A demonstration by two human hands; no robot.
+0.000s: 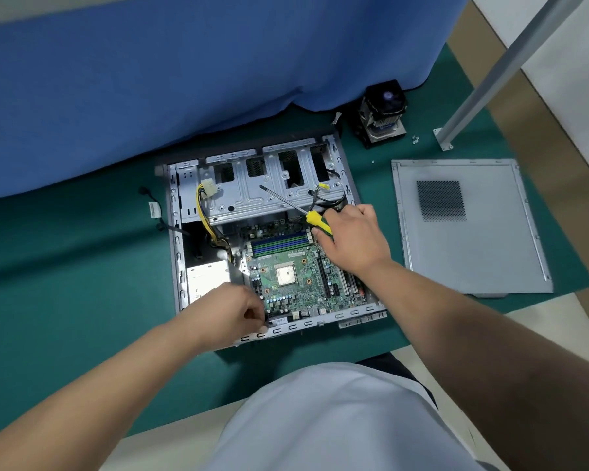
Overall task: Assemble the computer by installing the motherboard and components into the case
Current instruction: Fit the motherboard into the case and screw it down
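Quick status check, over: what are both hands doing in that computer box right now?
Right hand grips screwdriver, tip off the board. Left hand pinches at motherboard near corner. Board sits in case. Cooler, side panel set aside.

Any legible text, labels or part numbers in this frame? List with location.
None legible.
Motherboard white sticker and silkscreen: blurred.
Power supply label: too small.
Cable tag left of the case: blurred.
Cooler fan hub label: blurred.
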